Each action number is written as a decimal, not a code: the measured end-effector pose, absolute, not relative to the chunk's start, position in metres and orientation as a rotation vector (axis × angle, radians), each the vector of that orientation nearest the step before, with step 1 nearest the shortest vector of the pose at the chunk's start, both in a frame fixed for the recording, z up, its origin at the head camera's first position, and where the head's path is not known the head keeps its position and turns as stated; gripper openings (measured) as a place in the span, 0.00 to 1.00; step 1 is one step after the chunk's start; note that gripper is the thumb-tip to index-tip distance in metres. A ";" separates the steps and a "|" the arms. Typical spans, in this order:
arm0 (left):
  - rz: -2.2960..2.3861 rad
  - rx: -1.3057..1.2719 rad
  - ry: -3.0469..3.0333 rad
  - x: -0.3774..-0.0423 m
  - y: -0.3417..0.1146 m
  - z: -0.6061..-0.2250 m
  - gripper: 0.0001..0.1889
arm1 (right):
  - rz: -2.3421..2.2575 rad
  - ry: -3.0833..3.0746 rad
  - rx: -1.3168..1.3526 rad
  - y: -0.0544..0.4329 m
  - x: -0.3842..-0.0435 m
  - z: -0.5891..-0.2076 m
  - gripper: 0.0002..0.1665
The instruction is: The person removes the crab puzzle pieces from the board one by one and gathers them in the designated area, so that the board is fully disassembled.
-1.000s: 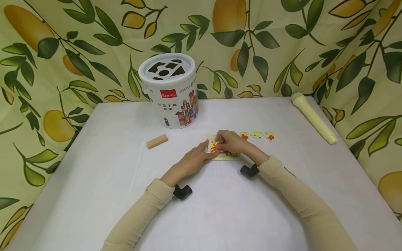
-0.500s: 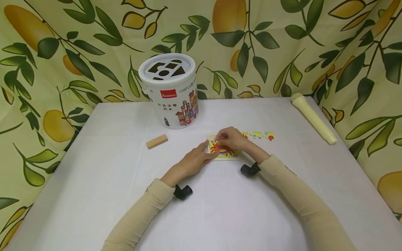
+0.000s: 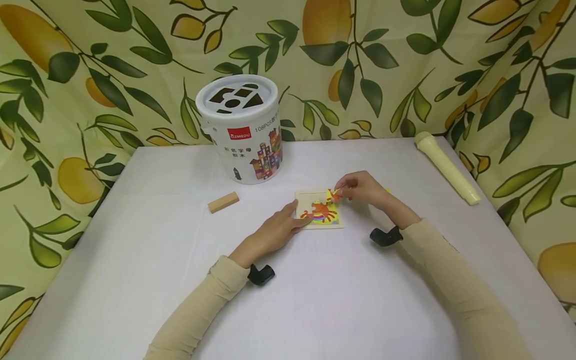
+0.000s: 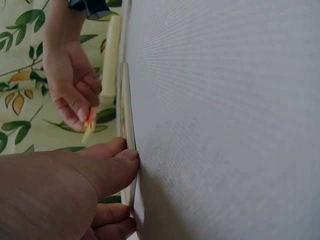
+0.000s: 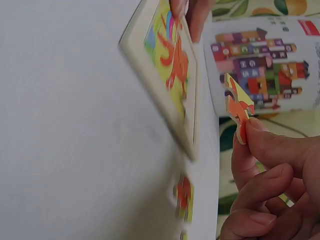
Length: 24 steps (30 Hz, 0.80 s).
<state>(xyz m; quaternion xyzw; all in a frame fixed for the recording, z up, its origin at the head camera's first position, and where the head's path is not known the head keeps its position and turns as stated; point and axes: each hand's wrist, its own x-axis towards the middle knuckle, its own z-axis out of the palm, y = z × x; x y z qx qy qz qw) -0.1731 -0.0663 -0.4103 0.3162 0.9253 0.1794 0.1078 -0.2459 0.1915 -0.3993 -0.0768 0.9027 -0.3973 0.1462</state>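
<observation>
The right hand has lifted a puzzle piece and pinches it, while left-hand fingers grip the board, so the picture now seems emptier.

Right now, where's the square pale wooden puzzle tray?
In the head view, the tray sits on the white tabletop, just right of centre, its left side held by the left hand. The white cylindrical bucket stands behind it, to the left.

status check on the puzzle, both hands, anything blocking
Left hand holding puzzle frame at its left side. Right hand pinching puzzle piece, raised. Frame partly filled, upper left bare. Left hand covers lower left corner; nothing else seen blocking.
</observation>
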 end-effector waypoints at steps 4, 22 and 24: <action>0.519 0.920 2.729 -0.173 -0.067 -0.410 0.19 | -1.122 2.615 -0.166 0.212 -0.240 -0.400 0.11; 0.553 0.945 2.719 -0.174 -0.067 -0.413 0.19 | -0.999 2.676 -0.195 0.225 -0.224 -0.415 0.08; 0.550 0.947 2.721 -0.173 -0.067 -0.413 0.19 | -0.981 2.696 -0.198 0.223 -0.223 -0.414 0.08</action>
